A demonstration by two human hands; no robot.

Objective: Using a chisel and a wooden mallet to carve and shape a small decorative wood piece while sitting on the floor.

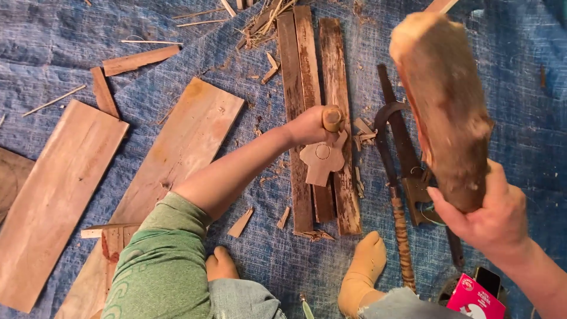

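**Woodwork on a blue tarp**

Worked right on a blue woven tarp point(520, 88), littered with boards point(56, 195), three dark slats point(313, 88) and chips. Left hand point(310, 125) wrapped around a chisel handle point(332, 118), set on a small cutout piece point(322, 160) atop the slats. Right hand point(487, 215) gripped a raised wooden mallet point(443, 100), blurry. Chisel blade hidden.
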